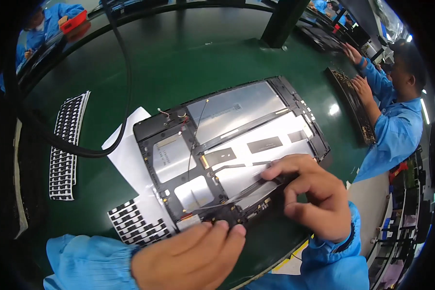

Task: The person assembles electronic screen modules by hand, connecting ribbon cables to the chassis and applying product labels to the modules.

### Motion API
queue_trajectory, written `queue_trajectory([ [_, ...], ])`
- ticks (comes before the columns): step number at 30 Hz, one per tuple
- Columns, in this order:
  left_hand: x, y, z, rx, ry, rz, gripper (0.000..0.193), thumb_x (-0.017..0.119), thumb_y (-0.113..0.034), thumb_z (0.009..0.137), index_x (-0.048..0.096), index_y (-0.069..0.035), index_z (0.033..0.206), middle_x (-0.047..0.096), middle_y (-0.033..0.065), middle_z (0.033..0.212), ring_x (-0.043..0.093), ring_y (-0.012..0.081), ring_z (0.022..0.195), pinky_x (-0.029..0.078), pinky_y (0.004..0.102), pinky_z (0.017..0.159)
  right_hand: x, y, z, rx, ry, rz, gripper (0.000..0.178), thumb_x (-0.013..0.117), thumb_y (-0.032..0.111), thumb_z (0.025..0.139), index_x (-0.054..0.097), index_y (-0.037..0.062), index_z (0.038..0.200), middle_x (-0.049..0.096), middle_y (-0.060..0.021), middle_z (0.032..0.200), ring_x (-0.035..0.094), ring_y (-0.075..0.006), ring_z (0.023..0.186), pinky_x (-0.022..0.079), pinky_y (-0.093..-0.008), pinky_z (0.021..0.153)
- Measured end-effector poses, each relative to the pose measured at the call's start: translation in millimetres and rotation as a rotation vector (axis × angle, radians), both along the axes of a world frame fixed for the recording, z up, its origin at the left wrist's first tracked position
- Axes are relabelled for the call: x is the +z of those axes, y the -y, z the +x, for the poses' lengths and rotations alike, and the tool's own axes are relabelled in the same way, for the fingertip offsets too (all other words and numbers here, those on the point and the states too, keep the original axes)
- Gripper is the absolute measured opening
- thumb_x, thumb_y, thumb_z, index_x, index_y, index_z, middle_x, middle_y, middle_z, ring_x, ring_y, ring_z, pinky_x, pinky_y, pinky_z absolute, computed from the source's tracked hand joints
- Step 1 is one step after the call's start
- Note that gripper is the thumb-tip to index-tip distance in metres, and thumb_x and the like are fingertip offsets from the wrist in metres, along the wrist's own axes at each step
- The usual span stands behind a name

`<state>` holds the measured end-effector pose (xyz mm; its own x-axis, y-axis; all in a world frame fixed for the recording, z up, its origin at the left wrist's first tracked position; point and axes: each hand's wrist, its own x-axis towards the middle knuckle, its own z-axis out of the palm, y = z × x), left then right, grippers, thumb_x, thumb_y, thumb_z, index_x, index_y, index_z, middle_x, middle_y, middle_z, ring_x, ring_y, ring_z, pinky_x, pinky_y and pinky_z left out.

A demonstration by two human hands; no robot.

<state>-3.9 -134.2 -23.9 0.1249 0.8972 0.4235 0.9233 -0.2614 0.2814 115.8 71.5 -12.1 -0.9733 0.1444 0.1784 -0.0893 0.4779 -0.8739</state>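
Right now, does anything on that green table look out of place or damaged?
Nothing looks spilled or clearly damaged. Slightly untidy: white paper pokes out askew from beneath the opened device, and a thin black wire slants across it; I can't tell whether that's loose.

The left forearm (89,261), in blue sleeve, enters from between seven and eight o'clock. Its left hand (191,256) is near six, back upward, fingers close together toward two. The right forearm (334,256) rises from five; the right hand (319,198), at four, points bent fingers toward ten.
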Motion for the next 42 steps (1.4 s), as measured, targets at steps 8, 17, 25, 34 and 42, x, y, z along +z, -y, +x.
queue_trajectory([
  [8, -10, -18, -3, -0.044, -0.13, 0.116, 0.022, 0.047, -0.003, 0.076, 0.059, 0.008, 0.09, 0.058, 0.0173, 0.097, 0.057, 0.0263, 0.082, 0.049, 0.031, 0.067, -8, -1, -8, -0.051, 0.008, 0.107, 0.009, 0.058, 0.008, 0.057, 0.054, 0.0034, 0.063, 0.059, -0.017, 0.1, 0.05, -0.0281, 0.096, 0.032, -0.0382, 0.087],
  [17, -10, -19, -3, -0.039, -0.165, 0.127, 0.022, 0.043, -0.002, 0.08, 0.06, 0.007, 0.091, 0.058, 0.0162, 0.098, 0.057, 0.0259, 0.085, 0.048, 0.0305, 0.071, -9, 1, -7, -0.063, 0.015, 0.211, 0.008, 0.058, 0.009, 0.058, 0.054, 0.0037, 0.062, 0.059, -0.0161, 0.099, 0.049, -0.0274, 0.095, 0.033, -0.0382, 0.087],
  [25, 4, -37, -11, -0.167, -0.321, 0.006, 0.023, 0.044, -0.004, 0.079, 0.058, 0.008, 0.093, 0.055, 0.017, 0.105, 0.055, 0.0263, 0.093, 0.046, 0.0306, 0.077, -11, -4, -5, -0.104, -0.027, 0.161, 0.01, 0.063, 0.006, 0.053, 0.058, 0.0008, 0.06, 0.06, -0.0161, 0.09, 0.053, -0.0306, 0.09, 0.04, -0.0387, 0.082],
  [34, 3, -40, -11, -0.165, -0.342, 0.025, 0.023, 0.045, -0.005, 0.08, 0.058, 0.008, 0.094, 0.055, 0.0161, 0.104, 0.055, 0.0254, 0.094, 0.046, 0.0302, 0.078, -13, -4, -5, -0.069, -0.136, 0.269, 0.016, 0.069, 0.005, 0.051, 0.062, 0.0027, 0.065, 0.059, -0.0156, 0.088, 0.056, -0.0287, 0.083, 0.045, -0.0373, 0.075],
  [42, -6, -38, 1, -0.182, -0.406, 0.019, 0.025, 0.044, -0.008, 0.082, 0.058, 0.008, 0.094, 0.056, 0.0162, 0.102, 0.054, 0.0267, 0.096, 0.045, 0.0321, 0.081, -10, 4, -6, -0.025, -0.262, 0.494, 0.018, 0.063, 0.003, 0.05, 0.058, -0.0005, 0.066, 0.057, -0.0118, 0.083, 0.052, -0.0278, 0.078, 0.044, -0.0358, 0.066],
])
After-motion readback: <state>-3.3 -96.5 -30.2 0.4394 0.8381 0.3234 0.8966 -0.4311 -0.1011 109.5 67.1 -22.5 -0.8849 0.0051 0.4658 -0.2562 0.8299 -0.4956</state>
